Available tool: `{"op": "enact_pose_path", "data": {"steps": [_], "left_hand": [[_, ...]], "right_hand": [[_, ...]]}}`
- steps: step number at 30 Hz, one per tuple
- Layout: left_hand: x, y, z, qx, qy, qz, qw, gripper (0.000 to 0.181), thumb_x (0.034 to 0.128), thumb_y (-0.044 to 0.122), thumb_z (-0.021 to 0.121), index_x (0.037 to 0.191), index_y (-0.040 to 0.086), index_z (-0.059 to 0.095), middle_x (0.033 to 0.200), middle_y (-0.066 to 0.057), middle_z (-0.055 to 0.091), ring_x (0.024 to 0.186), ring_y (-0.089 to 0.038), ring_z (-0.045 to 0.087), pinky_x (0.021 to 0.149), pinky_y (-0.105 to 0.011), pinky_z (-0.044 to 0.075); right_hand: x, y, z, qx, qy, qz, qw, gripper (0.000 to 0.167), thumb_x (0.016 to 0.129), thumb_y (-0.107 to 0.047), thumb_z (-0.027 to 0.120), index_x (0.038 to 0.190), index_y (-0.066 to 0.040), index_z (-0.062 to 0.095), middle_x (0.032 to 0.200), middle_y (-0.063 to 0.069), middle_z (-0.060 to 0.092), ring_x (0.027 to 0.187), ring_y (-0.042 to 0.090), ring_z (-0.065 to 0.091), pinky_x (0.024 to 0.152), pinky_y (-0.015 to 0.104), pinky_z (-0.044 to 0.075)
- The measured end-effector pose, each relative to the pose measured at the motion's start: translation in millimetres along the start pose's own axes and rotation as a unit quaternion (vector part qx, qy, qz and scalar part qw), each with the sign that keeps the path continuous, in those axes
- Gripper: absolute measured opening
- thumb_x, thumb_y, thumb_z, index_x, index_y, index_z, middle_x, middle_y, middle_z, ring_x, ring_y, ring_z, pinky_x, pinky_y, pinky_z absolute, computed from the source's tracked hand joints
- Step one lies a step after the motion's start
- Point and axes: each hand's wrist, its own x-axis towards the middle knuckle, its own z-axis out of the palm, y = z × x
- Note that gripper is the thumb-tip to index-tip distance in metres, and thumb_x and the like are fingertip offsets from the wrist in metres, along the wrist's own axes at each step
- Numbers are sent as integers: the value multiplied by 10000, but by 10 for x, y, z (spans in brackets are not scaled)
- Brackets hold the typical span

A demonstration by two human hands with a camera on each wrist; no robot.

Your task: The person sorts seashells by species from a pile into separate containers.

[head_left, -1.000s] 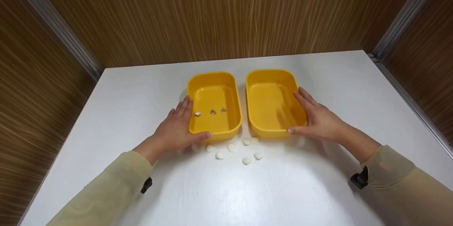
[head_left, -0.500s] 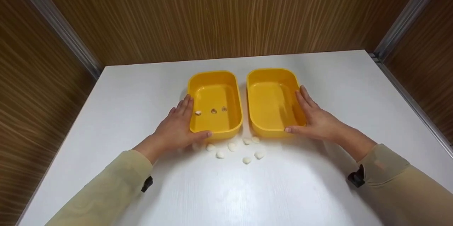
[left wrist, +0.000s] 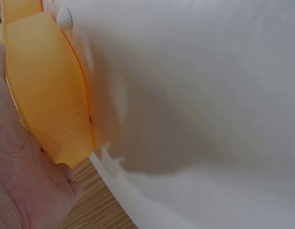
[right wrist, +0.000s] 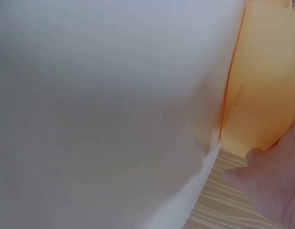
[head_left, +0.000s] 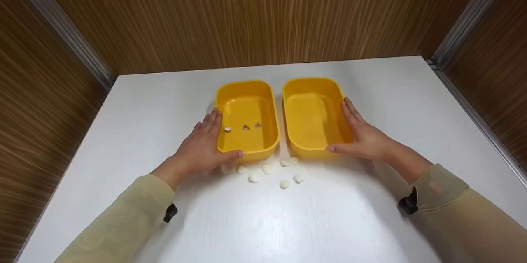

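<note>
Two yellow plastic bins stand side by side with a narrow gap. My left hand (head_left: 201, 143) rests against the left bin (head_left: 269, 154), straight fingers along its outer side and thumb on its near rim. Inside that bin lie a small white shell (head_left: 227, 129) and two brownish shells (head_left: 246, 127). My right hand (head_left: 368, 137) lies likewise against the right bin (head_left: 313, 125), thumb across its near side; no shells show inside it. Several white seashells (head_left: 266, 168) are scattered just in front of the bins. One ribbed shell (left wrist: 65, 17) shows beside the left bin in the left wrist view.
Everything stands on a white table (head_left: 263, 222). Wood-grain panels (head_left: 263, 16) rise at the back and both sides, with metal strips (head_left: 465, 16) at the corners. Both of my hands cast shadows on the tabletop.
My right hand has shifted slightly left, and the right bin sits a little closer to the left one. The left hand keeps its place on its bin; the shells look unchanged.
</note>
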Motion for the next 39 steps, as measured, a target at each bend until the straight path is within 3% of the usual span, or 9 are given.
{"op": "enact_pose_path", "data": {"steps": [11,20,26,33,36,39], "left_hand": [[-52,53,-44,41,220,95,9997,1310,859,916,489,1691,63,-54,1778,-85,-52,1636,-285,-3,1306,-478,36],[-250,182,-200,-163,1028,564,9930,1154,906,812,581,1714,129,119,1775,-70,115,1628,-253,132,1305,-456,99],[-490,218,-209,-979,1666,1147,9744,979,915,578,780,1684,192,313,1700,-5,359,1553,-282,358,1259,-497,274],[-689,209,-135,-1775,2249,1984,9373,832,860,356,915,1572,165,529,1520,26,593,1392,-185,573,1151,-445,446],[-759,201,-77,-2012,2329,2165,9265,756,846,299,932,1512,166,599,1425,59,669,1300,-139,643,1106,-387,493],[-810,189,-8,-2332,2154,2070,9254,672,849,268,931,1455,182,655,1336,107,711,1209,-142,688,1070,-367,526]], "right_hand": [[13,6,15,95,38,-70,9999,1344,845,-686,790,1694,-181,-121,1755,-51,-221,1604,455,79,1221,681,198],[18,37,29,180,71,-160,9997,1347,846,-663,806,1694,-166,-115,1755,-55,-218,1616,420,26,1231,676,172],[1,11,12,161,65,-216,9996,1334,860,-640,808,1693,-153,-113,1755,-51,-222,1613,424,36,1231,678,178],[-8,-2,8,157,112,-193,9996,1321,861,-635,807,1698,-172,-104,1761,-48,-201,1612,432,48,1226,685,183],[-7,3,11,179,121,-174,9996,1328,855,-639,811,1699,-178,-106,1761,-51,-201,1612,434,43,1225,688,180],[-4,7,16,187,115,-141,9997,1337,849,-652,810,1697,-188,-115,1759,-57,-206,1611,438,47,1223,692,183]]}}
